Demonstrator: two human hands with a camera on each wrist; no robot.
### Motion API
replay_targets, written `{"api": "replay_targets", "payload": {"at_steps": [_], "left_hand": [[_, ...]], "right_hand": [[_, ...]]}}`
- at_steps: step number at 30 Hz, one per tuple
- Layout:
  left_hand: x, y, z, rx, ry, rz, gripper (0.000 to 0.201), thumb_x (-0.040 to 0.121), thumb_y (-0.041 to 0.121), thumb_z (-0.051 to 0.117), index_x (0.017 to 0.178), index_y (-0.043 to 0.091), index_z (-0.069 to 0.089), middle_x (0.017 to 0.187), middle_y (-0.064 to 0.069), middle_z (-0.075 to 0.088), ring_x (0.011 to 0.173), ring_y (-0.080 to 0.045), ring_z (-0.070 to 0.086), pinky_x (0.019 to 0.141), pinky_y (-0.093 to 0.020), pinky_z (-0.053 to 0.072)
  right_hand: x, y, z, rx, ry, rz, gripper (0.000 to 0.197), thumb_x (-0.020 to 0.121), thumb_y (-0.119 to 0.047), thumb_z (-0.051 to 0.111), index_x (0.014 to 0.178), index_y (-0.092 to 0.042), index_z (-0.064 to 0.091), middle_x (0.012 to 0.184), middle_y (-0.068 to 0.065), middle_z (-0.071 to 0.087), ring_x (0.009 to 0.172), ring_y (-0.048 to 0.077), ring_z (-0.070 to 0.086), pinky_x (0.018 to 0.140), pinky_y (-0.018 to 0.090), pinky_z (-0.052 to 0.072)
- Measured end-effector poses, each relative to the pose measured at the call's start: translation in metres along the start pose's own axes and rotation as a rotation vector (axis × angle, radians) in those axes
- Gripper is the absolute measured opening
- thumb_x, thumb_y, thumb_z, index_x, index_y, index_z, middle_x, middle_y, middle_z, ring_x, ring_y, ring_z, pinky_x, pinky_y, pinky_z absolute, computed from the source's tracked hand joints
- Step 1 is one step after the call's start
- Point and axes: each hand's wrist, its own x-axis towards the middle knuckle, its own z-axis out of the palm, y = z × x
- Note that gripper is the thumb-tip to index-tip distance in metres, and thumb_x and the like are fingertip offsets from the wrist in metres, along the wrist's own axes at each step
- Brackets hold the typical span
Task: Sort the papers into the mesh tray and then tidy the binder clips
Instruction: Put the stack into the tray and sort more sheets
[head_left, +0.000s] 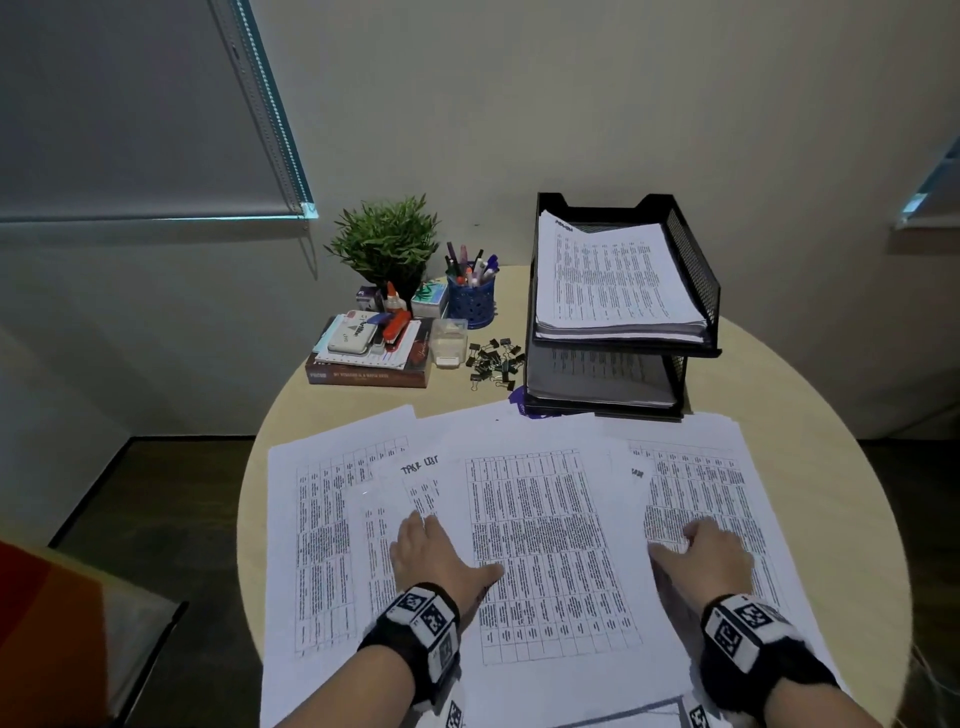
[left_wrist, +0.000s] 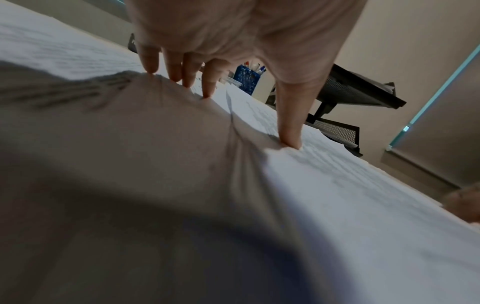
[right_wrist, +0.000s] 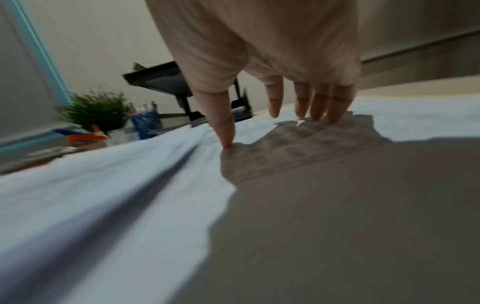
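Several printed sheets (head_left: 540, 525) lie spread and overlapping across the near half of the round table. My left hand (head_left: 436, 551) presses its straight fingers (left_wrist: 182, 72) on the sheets left of centre (left_wrist: 337, 174). My right hand (head_left: 701, 556) presses its fingertips (right_wrist: 319, 107) on the right sheets (right_wrist: 130, 185). A black two-tier mesh tray (head_left: 696, 280) stands at the back right, with a paper stack (head_left: 613, 280) in its top tier and more below. Dark binder clips (head_left: 493, 364) lie in a loose pile just left of the tray.
At the back left sit a potted plant (head_left: 387, 241), a blue pen cup (head_left: 471, 301), a glue bottle, a red stapler and a clear box (head_left: 449, 343) on or beside stacked books (head_left: 369, 369). The table edge (head_left: 249, 499) curves close on both sides.
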Motion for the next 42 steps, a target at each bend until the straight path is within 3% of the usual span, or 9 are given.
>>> {"api": "replay_targets", "payload": {"at_steps": [6, 10, 13, 16, 18, 21, 26, 36, 42], "left_hand": [[0.004, 0.008, -0.006, 0.069, 0.06, -0.05, 0.101, 0.064, 0.067, 0.067, 0.14, 0.011, 0.032, 0.144, -0.006, 0.032, 0.133, -0.023, 0.032, 0.107, -0.035, 0.031], [0.007, 0.01, -0.007, -0.095, -0.008, -0.093, 0.093, 0.064, 0.054, 0.077, 0.134, 0.007, 0.036, 0.135, -0.009, 0.039, 0.125, -0.025, 0.042, 0.101, -0.036, 0.042], [0.007, 0.011, -0.004, -0.29, -0.02, -0.087, 0.083, 0.069, 0.034, 0.08, 0.13, 0.003, 0.034, 0.128, -0.013, 0.045, 0.115, -0.027, 0.05, 0.092, -0.034, 0.047], [0.006, 0.014, -0.003, -0.387, -0.038, -0.095, 0.075, 0.077, 0.019, 0.074, 0.133, 0.004, 0.027, 0.098, -0.008, 0.054, 0.086, -0.025, 0.055, 0.071, -0.031, 0.048], [0.005, 0.016, -0.002, -0.364, -0.053, -0.118, 0.079, 0.08, 0.018, 0.071, 0.141, 0.003, 0.023, 0.115, -0.012, 0.055, 0.096, -0.027, 0.056, 0.076, -0.032, 0.048], [0.005, 0.02, -0.004, -0.232, -0.046, -0.141, 0.081, 0.078, 0.026, 0.073, 0.141, 0.003, 0.029, 0.137, -0.017, 0.043, 0.122, -0.03, 0.048, 0.093, -0.034, 0.047], [0.001, 0.026, -0.002, -0.241, 0.005, -0.202, 0.079, 0.073, 0.017, 0.075, 0.138, 0.003, 0.034, 0.13, -0.018, 0.044, 0.116, -0.031, 0.051, 0.087, -0.033, 0.05], [0.003, 0.032, 0.003, -0.346, -0.082, -0.287, 0.083, 0.075, 0.011, 0.076, 0.14, -0.001, 0.027, 0.137, -0.02, 0.044, 0.124, -0.036, 0.047, 0.097, -0.041, 0.044], [-0.001, 0.035, 0.004, -0.433, -0.077, -0.259, 0.059, 0.082, 0.013, 0.068, 0.134, 0.002, 0.043, 0.137, -0.015, 0.047, 0.12, -0.031, 0.05, 0.098, -0.036, 0.042]], "right_hand": [[0.022, 0.033, -0.035, -0.054, 0.035, 0.239, 0.101, 0.06, -0.051, 0.082, 0.136, -0.004, 0.034, 0.134, 0.022, 0.041, 0.125, 0.038, 0.037, 0.101, 0.048, 0.036], [0.026, 0.038, -0.038, -0.023, 0.03, 0.248, 0.101, 0.059, -0.046, 0.085, 0.133, -0.001, 0.034, 0.128, 0.025, 0.046, 0.12, 0.041, 0.043, 0.097, 0.05, 0.04], [0.031, 0.042, -0.039, 0.09, 0.034, 0.215, 0.088, 0.068, -0.03, 0.083, 0.134, 0.003, 0.035, 0.126, 0.026, 0.05, 0.112, 0.041, 0.051, 0.088, 0.046, 0.047], [0.036, 0.057, -0.045, 0.152, 0.021, 0.154, 0.036, 0.082, -0.013, 0.069, 0.11, 0.003, 0.051, 0.096, 0.022, 0.061, 0.078, 0.031, 0.057, 0.062, 0.033, 0.042], [0.04, 0.069, -0.05, 0.188, 0.047, 0.132, 0.018, 0.084, -0.008, 0.064, 0.076, -0.004, 0.049, 0.069, 0.013, 0.053, 0.058, 0.023, 0.046, 0.051, 0.03, 0.033], [0.043, 0.084, -0.058, 0.269, 0.084, 0.144, 0.032, 0.082, -0.003, 0.064, 0.064, -0.007, 0.038, 0.061, 0.012, 0.045, 0.053, 0.023, 0.039, 0.049, 0.029, 0.026], [0.051, 0.104, -0.079, 0.384, 0.018, 0.193, 0.01, 0.083, 0.001, 0.062, 0.09, 0.005, 0.056, 0.083, 0.024, 0.061, 0.076, 0.036, 0.059, 0.067, 0.037, 0.045], [0.061, 0.158, -0.125, 0.607, -0.102, 0.286, 0.019, 0.09, 0.001, 0.055, 0.108, -0.001, 0.06, 0.102, 0.019, 0.065, 0.1, 0.037, 0.06, 0.097, 0.048, 0.044], [0.059, 0.176, -0.158, 0.719, -0.113, 0.278, 0.022, 0.091, 0.002, 0.053, 0.112, 0.0, 0.059, 0.095, 0.024, 0.064, 0.085, 0.036, 0.063, 0.078, 0.045, 0.051]]}}
